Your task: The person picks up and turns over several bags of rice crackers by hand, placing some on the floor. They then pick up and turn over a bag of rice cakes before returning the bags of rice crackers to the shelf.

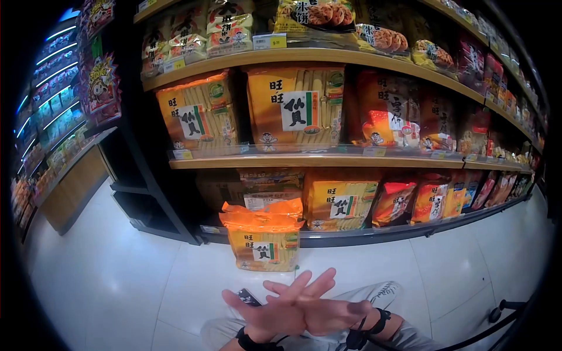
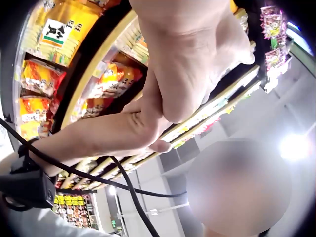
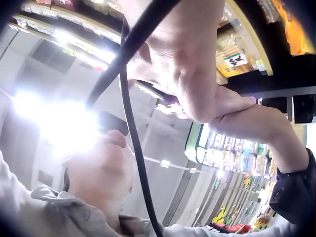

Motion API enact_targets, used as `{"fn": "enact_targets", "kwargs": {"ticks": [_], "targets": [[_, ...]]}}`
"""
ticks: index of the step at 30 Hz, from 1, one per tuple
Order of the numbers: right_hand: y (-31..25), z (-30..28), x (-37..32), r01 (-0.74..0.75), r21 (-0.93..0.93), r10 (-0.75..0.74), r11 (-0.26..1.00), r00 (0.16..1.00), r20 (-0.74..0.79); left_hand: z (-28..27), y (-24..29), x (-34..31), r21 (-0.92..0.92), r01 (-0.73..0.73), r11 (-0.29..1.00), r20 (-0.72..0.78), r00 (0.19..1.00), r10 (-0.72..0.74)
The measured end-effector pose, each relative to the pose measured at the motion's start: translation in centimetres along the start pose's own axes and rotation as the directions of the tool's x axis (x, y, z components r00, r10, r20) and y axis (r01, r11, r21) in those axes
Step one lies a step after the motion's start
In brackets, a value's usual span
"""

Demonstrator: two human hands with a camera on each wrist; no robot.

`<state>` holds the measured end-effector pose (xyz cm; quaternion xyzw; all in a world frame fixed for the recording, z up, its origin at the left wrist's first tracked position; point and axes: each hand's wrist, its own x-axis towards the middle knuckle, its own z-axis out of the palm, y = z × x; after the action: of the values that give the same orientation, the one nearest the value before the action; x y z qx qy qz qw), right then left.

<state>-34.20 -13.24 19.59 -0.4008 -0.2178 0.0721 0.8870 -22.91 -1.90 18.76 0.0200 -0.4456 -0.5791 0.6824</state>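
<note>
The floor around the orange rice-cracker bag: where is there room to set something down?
Bare tiles lie left of the bag, near the black shelving, and right of it, between the bottom shelf, the right knee and the black wheel. It is crowded in front, where left hand and right hand cross, and behind, on that shelf.

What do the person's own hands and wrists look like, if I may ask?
The left hand and right hand are ungloved. Both wrists wear black straps with boxy black devices. Black cables run close by, and the sleeves are pale grey.
</note>
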Motion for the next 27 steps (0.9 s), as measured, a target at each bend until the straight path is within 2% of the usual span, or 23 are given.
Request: {"fn": "enact_targets", "kwargs": {"ticks": [2,3,4,5,6,7,9,10,12,13,14,15,16,17,18,19,20,22,23,24,26,27], "targets": [[1.7,-0.5,-1.5,-0.054,-0.084,0.075,0.995,0.958,0.278,1.2,-0.4,-0.3,0.005,-0.019,1.0,0.084,0.996,0.018],[3.0,-2.1,-2.1,0.015,-0.199,0.055,0.98,0.939,0.338,1.7,-0.7,-0.7,0.008,-0.032,0.999,0.119,0.992,0.031],[3.7,-3.5,-2.0,0.016,-0.202,0.055,0.979,0.939,0.34,1.9,-0.9,-1.0,0.005,-0.04,0.999,0.144,0.989,0.039],[4.2,-4.5,-1.5,0.16,-0.273,0.011,0.949,0.846,0.533,2.1,-1.2,-1.3,0.002,-0.043,0.999,0.165,0.985,0.042],[4.6,-5.1,-1.3,0.311,-0.307,-0.005,0.899,0.709,0.705,1.9,-1.4,-1.6,-0.004,-0.038,0.999,0.165,0.985,0.038],[4.1,-4.8,-1.1,0.312,-0.309,-0.002,0.899,0.707,0.707,1.5,-1.6,-1.7,-0.011,-0.034,0.999,0.151,0.988,0.036],[1.3,-3.7,-0.4,0.065,-0.098,-0.013,0.993,0.886,0.464,0.2,-2.0,-1.4,-0.034,-0.002,0.999,0.053,0.999,0.003],[0.3,-3.5,0.0,-0.04,0.038,0.025,0.998,0.943,0.332,-0.7,-1.8,-0.7,-0.039,0.007,0.999,-0.017,1.0,-0.007],[-0.7,-5.0,0.9,-0.015,0.069,0.015,0.998,1.0,0.008,-2.3,-0.3,1.3,0.021,0.007,1.0,-0.188,0.982,-0.003],[-0.8,-7.0,1.4,0.005,0.098,-0.003,0.995,1.0,-0.025,-5.0,-0.3,1.2,-0.023,-0.025,0.999,-0.184,0.983,0.02],[0.3,-9.7,2.0,-0.235,-0.142,0.159,0.962,0.899,-0.407,-7.4,-0.9,0.8,-0.014,-0.049,0.999,-0.16,0.986,0.046],[1.5,-11.5,1.4,-0.331,-0.227,0.198,0.916,0.865,-0.462,-9.5,-2.2,-0.5,0.136,0.082,0.987,-0.321,0.946,-0.035],[1.9,-12.8,1.3,-0.425,-0.302,0.226,0.853,0.825,-0.518,-11.3,-2.9,-1.5,0.259,0.234,0.937,-0.484,0.871,-0.084],[1.0,-13.8,1.9,-0.663,-0.48,0.287,0.574,0.712,-0.64,-12.9,-3.1,-2.5,0.256,0.222,0.941,-0.478,0.875,-0.077],[0.6,-15.3,1.9,-0.591,-0.696,0.112,0.407,0.789,-0.604,-14.0,-3.4,-3.6,0.737,0.292,0.609,-0.427,0.901,0.084],[0.0,-17.0,1.9,-0.466,-0.832,-0.076,0.3,0.858,-0.508,-14.8,-4.0,-5.3,0.944,0.321,0.071,-0.329,0.925,0.19],[-0.8,-18.1,2.2,-0.342,-0.924,-0.234,0.172,0.897,-0.376,-14.3,-3.4,-5.6,0.938,0.335,-0.087,-0.316,0.933,0.173],[-2.5,-21.0,3.5,-0.437,-0.866,-0.344,0.244,0.796,-0.499,-14.3,-2.5,-5.6,0.876,0.351,-0.33,-0.341,0.936,0.088],[-3.3,-21.9,4.7,-0.409,-0.88,-0.41,0.241,0.779,-0.475,-14.8,-2.4,-5.5,0.874,0.346,-0.34,-0.33,0.938,0.106],[-4.0,-23.4,5.7,-0.415,-0.895,-0.471,0.162,0.764,-0.44,-15.5,-2.3,-5.7,0.871,0.34,-0.355,-0.318,0.94,0.12],[-5.3,-22.6,9.1,-0.467,-0.881,-0.544,-0.078,0.76,-0.355,-16.5,-1.9,-6.0,0.871,0.36,-0.333,-0.326,0.932,0.157],[-5.3,-23.5,10.2,-0.481,-0.827,-0.539,-0.293,0.797,-0.273,-16.9,-1.9,-6.3,0.86,0.384,-0.335,-0.345,0.923,0.171]]}}
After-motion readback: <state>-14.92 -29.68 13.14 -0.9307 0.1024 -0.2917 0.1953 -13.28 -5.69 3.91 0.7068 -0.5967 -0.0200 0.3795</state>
